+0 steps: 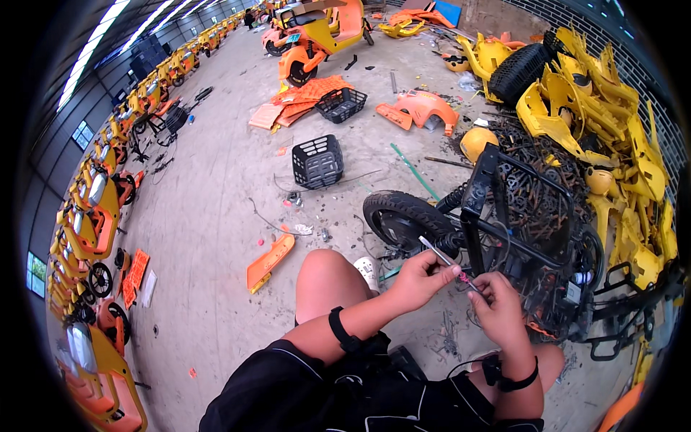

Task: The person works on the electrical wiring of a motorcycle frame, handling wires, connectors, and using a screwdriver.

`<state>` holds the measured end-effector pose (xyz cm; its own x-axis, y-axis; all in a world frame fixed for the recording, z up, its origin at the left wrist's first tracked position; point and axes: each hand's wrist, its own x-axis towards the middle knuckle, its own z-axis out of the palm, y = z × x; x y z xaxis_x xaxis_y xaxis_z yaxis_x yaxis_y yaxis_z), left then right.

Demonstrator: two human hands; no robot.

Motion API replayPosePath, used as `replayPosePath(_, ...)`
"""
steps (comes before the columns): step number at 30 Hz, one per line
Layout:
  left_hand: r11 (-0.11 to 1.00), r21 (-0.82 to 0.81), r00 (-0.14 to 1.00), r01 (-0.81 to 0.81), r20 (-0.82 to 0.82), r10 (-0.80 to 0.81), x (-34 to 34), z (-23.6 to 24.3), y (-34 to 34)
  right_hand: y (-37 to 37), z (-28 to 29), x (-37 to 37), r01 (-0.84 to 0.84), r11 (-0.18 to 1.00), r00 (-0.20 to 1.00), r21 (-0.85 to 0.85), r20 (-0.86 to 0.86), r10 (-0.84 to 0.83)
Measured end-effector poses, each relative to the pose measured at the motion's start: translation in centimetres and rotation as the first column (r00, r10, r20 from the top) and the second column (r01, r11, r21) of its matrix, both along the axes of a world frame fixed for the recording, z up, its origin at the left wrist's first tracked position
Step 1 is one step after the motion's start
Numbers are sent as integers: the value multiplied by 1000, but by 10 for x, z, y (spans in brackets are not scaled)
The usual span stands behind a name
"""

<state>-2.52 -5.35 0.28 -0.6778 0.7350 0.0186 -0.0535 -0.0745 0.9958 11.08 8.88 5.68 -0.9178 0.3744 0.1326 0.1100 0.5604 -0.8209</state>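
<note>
My left hand [421, 281] pinches a slim silver rod-shaped tool [433, 245], its flattened tip pointing up and left. My right hand [497, 306] grips the tool's lower right part, where a small pink patch shows; whether this is a separate piece I cannot tell. Just beyond both hands stands a stripped black scooter frame [479, 187] with a rear shock and a wheel [399, 205]. Wires and parts hang in the frame, beside a heap of dark metal pieces [529, 155].
Yellow body panels [633, 180] and a tire [518, 72] pile up at the right. Black baskets [317, 162], orange panels [266, 266] and cables lie on the concrete floor [201, 237]. A row of yellow scooters [93, 223] lines the left; another scooter [324, 36] stands at the back.
</note>
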Motion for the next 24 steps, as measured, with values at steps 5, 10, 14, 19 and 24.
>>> replayPosePath(5, 996, 88, 1000, 14, 24, -16, -1, -8, 0, -2, -6, -1, -7, 1000, 996, 10, -90, 8)
replayPosePath(10, 986, 142, 996, 93, 0, -94, 2, 9, -1, 3, -15, 1, -60, 996, 993, -64, -110, 53)
replayPosePath(14, 972, 144, 983, 183, -36, -180, 1, 11, -1, 4, -18, 5, -126, 859, 990, -496, -9, 140)
replayPosePath(19, 961, 238, 974, 140, -205, -91, -3, 3, -4, 5, -12, 5, -168, 705, 962, -689, 41, 269)
replayPosePath(24, 982, 173, 997, 77, -37, -72, -13, 21, -15, 30, -58, 1, -314, 600, 828, -736, 96, 552)
